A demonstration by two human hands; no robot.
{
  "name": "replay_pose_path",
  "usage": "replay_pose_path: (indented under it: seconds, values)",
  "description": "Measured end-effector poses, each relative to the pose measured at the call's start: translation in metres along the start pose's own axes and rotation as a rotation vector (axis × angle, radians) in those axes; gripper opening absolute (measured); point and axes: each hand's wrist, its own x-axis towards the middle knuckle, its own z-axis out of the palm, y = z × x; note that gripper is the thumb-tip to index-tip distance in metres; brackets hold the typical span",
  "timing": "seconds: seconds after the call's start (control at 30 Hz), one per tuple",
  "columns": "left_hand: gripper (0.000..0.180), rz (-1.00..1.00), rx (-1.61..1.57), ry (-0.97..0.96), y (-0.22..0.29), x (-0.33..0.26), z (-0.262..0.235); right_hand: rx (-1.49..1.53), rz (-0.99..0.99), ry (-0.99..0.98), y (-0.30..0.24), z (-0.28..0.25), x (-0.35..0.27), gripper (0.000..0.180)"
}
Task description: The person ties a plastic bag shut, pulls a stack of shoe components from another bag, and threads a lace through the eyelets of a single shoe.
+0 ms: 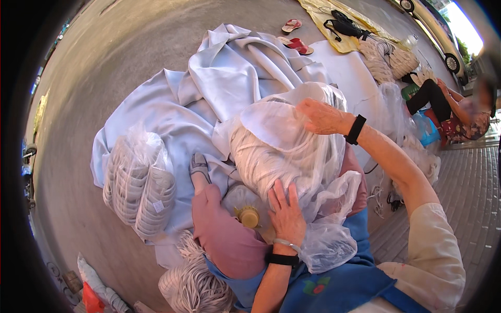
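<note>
A clear plastic bag stuffed with white cord bundles rests on my lap. My left hand lies flat on the bag's lower side, fingers spread, next to a bottle with a yellow cap. My right hand presses on the top of the bag, gripping the thin plastic film. Both wrists carry black bands. My knee in pink trousers is below the bottle.
Pale blue cloth is spread over the concrete ground. Another clear bag of white cord lies to the left. More white cord sits at the bottom. A seated person is at the right, with sandals beyond.
</note>
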Motion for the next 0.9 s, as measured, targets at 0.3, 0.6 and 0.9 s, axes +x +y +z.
replay_pose_path:
  seconds: [0.3, 0.6, 0.9]
  values:
    - [0.062, 0.018, -0.012, 0.049, -0.005, -0.002, 0.005, -0.290, 0.483, 0.039, -0.025, 0.029, 0.057, 0.026]
    - [0.063, 0.031, -0.041, 0.084, -0.002, -0.002, -0.001, -0.250, 0.503, 0.013, -0.018, 0.028, 0.055, 0.014]
    - [0.065, 0.050, -0.078, 0.098, -0.006, -0.003, 0.007, -0.374, 0.517, 0.040, -0.034, 0.027, 0.045, 0.012]
